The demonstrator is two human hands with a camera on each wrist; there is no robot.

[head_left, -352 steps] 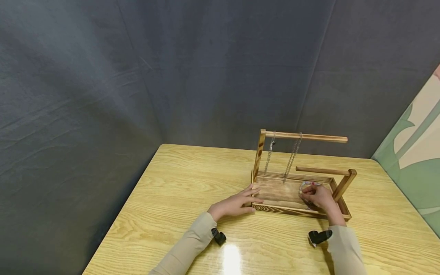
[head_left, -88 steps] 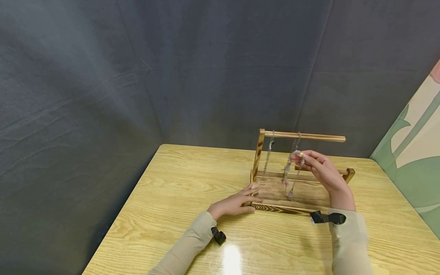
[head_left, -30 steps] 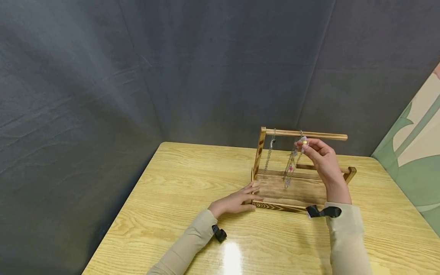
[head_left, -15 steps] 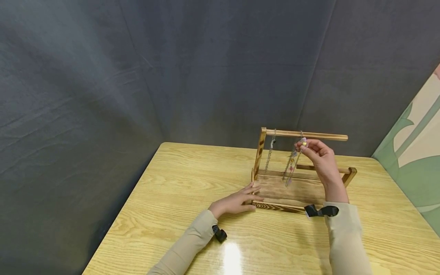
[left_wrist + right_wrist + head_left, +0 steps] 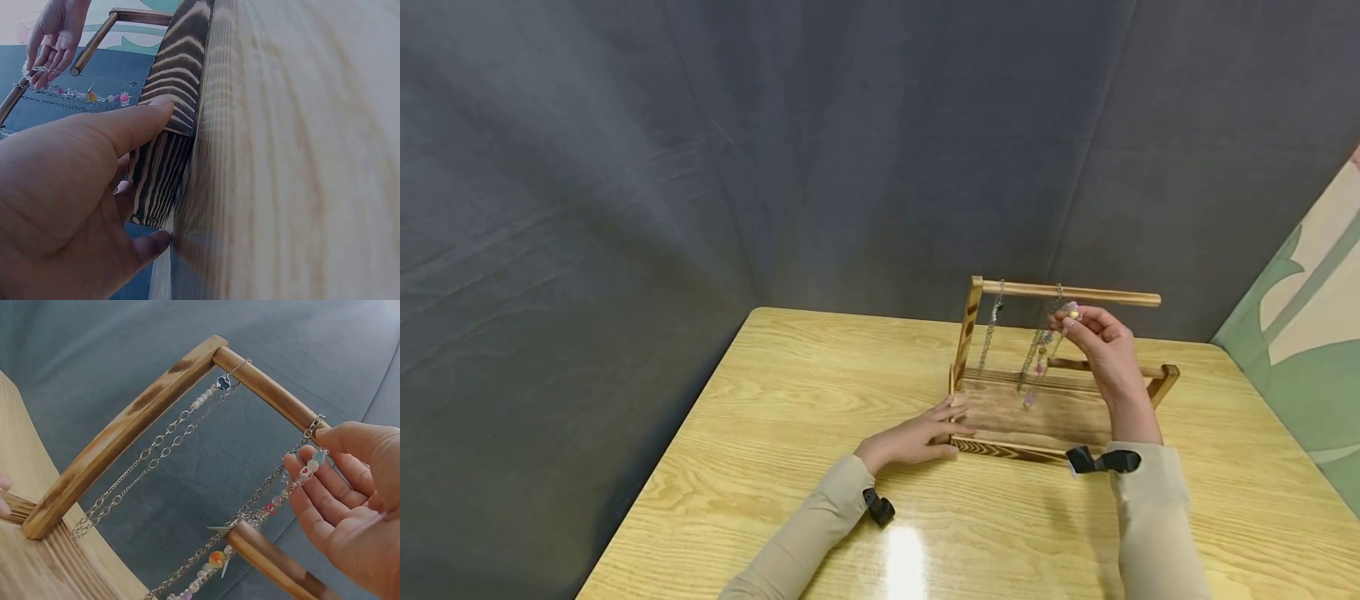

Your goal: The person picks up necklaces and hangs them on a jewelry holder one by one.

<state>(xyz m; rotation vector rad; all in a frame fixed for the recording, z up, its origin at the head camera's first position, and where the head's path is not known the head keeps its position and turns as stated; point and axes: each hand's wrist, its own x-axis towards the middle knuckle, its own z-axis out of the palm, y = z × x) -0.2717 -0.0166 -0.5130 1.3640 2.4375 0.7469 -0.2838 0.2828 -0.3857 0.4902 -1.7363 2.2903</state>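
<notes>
My right hand (image 5: 1108, 342) pinches a beaded necklace (image 5: 275, 503) with pastel beads just under the upper bar (image 5: 1097, 295) of a wooden jewelry stand. The strand hangs down in front of a silver chain (image 5: 1028, 358) looped over that bar. In the right wrist view the fingers (image 5: 319, 515) lie behind the beads, and the thumb is near the bar. My left hand (image 5: 917, 437) holds the near left corner of the stand's tray (image 5: 1011, 451). In the left wrist view the thumb (image 5: 147, 122) lies on the dark-striped wall; some fingertips are hidden behind it.
Another silver chain (image 5: 153, 462) with a dark charm hangs nearer the upright post (image 5: 967, 333). A lower bar (image 5: 1067, 364) juts from a short post (image 5: 1162, 385) on the right. The stand sits on a wooden table (image 5: 820, 367) before a dark cloth backdrop (image 5: 880, 167).
My right hand has lifted the beaded necklace from the tray up to the upper bar. Over the last half second it shifts slightly right. The left hand stays put.
</notes>
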